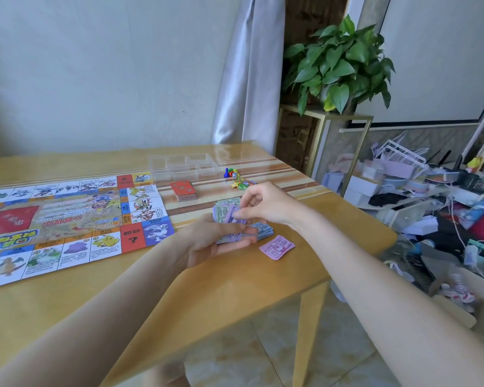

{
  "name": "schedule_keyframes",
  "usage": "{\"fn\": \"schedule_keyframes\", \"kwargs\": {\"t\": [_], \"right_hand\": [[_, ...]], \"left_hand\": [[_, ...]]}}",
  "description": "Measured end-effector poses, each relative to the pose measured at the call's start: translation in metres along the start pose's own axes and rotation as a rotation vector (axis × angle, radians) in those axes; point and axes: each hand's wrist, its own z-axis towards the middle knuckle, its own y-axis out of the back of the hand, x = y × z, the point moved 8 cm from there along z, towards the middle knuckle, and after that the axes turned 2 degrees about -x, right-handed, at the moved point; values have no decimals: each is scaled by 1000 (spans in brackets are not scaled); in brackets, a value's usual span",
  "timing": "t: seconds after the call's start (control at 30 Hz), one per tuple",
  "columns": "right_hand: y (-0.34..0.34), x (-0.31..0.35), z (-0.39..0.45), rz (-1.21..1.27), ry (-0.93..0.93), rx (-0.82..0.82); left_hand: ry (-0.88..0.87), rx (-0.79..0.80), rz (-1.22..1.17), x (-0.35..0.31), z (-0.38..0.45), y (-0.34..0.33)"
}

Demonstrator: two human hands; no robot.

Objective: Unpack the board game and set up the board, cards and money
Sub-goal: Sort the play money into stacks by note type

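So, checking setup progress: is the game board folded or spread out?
Spread out: the board lies flat on the table, its squares and centre showing.

Your two hands, the left hand (207,244) and the right hand (266,203), are bare, with no rings or gloves visible. Your forearms show no sleeves, watch or bracelets up to the frame edge.

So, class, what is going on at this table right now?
A person is sorting play money. The left hand holds a stack of banknotes, and the right hand pinches the top purple note. Pink notes already lie on the table. The board is unfolded, with red cards stacked beside it.
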Motion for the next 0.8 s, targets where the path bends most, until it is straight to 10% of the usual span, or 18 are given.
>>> {"fn": "schedule_keyframes", "kwargs": {"t": [0.53,0.8], "right_hand": [[14,-32,30,374,-196,-278],[9,-62,37,94,-324,-297]], "left_hand": [[-123,-164,-186,-24,14,55],[-86,-236,-210,-14,27,66]]}}
